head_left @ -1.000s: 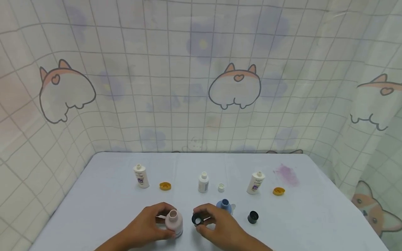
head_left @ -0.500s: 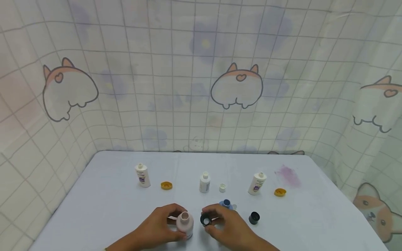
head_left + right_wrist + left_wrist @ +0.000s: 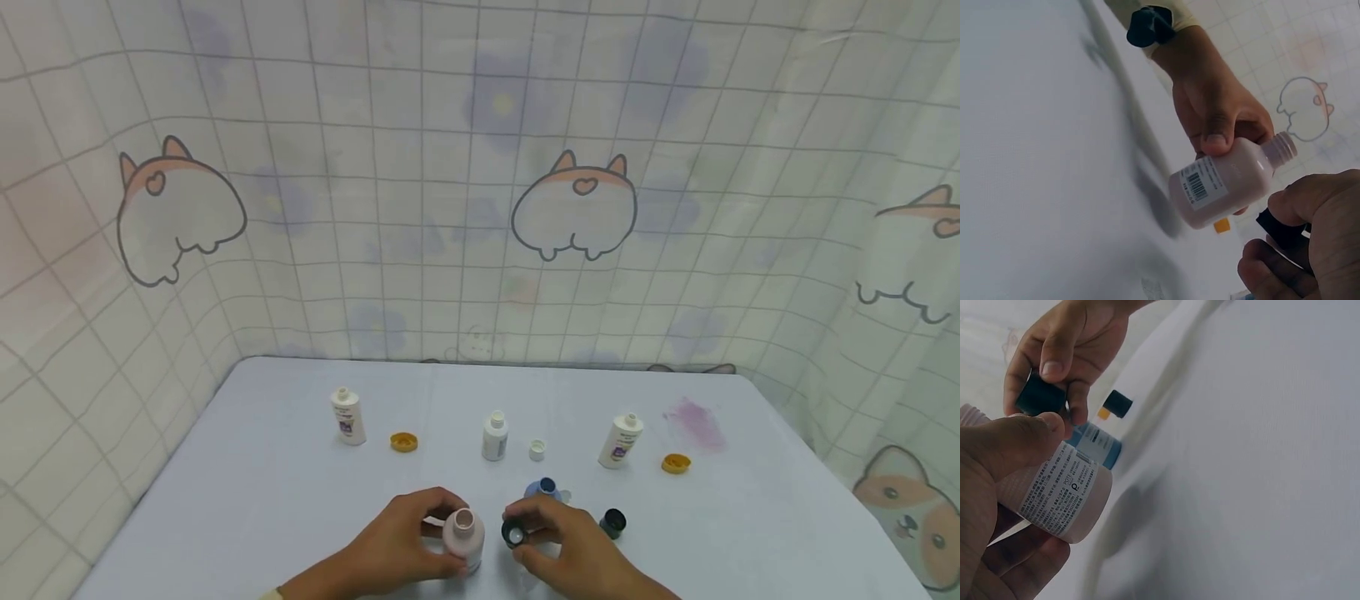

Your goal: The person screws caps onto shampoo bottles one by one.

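Note:
My left hand [image 3: 408, 537] grips a pale pink bottle [image 3: 463, 537] round its body; its threaded neck is bare and open. In the right wrist view the bottle [image 3: 1225, 181] shows a barcode label and is raised off the table. My right hand [image 3: 573, 546] pinches a black screw cap [image 3: 513, 532] between thumb and fingers, its hollow side facing up toward the head camera. A small gap separates cap and bottle neck. Just behind my right hand stands an uncapped blue bottle [image 3: 545, 488], partly hidden by it. A second black cap [image 3: 612, 522] lies to the right.
White bottles without caps stand at the back left [image 3: 348, 417], the middle [image 3: 495, 436] and the right [image 3: 621, 440]. Near them lie a yellow cap [image 3: 403, 442], a small white cap [image 3: 537, 450] and another yellow cap [image 3: 676, 463]. A pink stain [image 3: 697, 423] marks the white table [image 3: 262, 467].
Both hands, with the pink bottle and black cap, have shifted to the right in the head view. The whole scene has also slid slightly right. The grips are the same.

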### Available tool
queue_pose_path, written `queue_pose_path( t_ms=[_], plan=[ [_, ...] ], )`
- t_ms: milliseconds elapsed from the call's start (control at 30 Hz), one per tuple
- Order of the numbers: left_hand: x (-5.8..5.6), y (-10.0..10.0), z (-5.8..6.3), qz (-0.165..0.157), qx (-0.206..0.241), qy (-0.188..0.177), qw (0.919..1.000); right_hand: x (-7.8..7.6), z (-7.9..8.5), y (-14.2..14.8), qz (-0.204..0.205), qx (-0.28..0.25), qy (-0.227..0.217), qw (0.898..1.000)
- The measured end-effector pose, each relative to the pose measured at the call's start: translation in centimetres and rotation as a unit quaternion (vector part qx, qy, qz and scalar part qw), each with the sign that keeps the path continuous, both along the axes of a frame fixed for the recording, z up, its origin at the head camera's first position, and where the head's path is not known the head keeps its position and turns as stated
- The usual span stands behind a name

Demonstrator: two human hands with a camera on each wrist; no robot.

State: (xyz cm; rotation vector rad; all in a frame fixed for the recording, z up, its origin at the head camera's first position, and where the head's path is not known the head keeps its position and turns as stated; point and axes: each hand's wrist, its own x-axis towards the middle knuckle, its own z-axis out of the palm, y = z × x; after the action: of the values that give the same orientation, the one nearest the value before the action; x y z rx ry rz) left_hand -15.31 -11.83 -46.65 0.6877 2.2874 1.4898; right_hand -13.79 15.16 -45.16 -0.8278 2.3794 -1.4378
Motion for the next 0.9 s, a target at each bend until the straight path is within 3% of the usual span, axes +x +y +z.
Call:
queue_pose_path(
  t_ms=[333,900],
  plan=[
    [0.3,1.7,-0.4,-0.026,0.016,0.019,0.9994,0.4,0.3,1.0,-0.002,-0.001,0.011,1.000],
    [0.4,3.5,-0.8,-0.035,0.007,-0.003,0.9994,0.5,0.4,1.6,0.002,-0.017,0.027,0.999]
  ],
)
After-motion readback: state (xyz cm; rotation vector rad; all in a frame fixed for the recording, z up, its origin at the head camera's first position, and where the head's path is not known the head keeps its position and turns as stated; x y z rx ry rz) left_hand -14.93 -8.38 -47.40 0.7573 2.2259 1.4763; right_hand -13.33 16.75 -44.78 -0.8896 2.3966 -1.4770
